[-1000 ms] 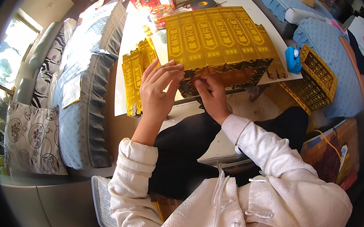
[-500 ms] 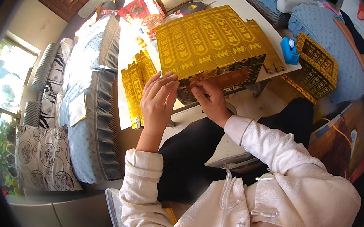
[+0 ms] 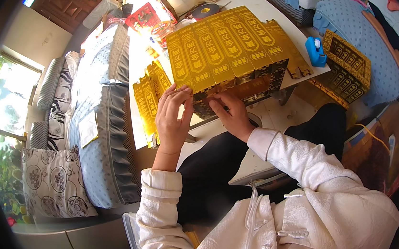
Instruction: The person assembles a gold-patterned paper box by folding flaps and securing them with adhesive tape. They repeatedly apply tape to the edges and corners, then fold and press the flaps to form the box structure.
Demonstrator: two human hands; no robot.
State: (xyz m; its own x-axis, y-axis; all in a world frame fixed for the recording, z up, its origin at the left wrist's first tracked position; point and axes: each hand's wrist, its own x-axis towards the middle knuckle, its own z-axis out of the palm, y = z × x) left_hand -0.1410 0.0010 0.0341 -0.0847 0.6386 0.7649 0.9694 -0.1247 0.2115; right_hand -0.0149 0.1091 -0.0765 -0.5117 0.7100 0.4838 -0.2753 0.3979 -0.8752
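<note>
A large gold cardboard box (image 3: 220, 45) with embossed upright panels stands at the near edge of the white table, its dark-patterned open front facing me. My left hand (image 3: 173, 115) is at its near left corner, fingers bent together over the edge; the thumb is partly hidden. Close by on the right, my right hand (image 3: 232, 114) has its thumb and fingers closed at the box's lower front edge, reaching slightly inside the opening. Both hands appear to pinch the cardboard there. Flat folded gold cardboard pieces (image 3: 146, 108) lie on the table left of my left hand.
On the table are a blue tape dispenser (image 3: 316, 52), a black tape roll (image 3: 206, 11), a red packet (image 3: 143, 17) and a round tub (image 3: 162, 29). Another gold box (image 3: 347, 64) stands to the right, beside a blue-covered sofa (image 3: 345, 19). A second sofa (image 3: 103, 148) runs along the left.
The view has shifted slightly, so the scene sits a little differently. Both hands stay at the box's near edge, with only slight finger movement.
</note>
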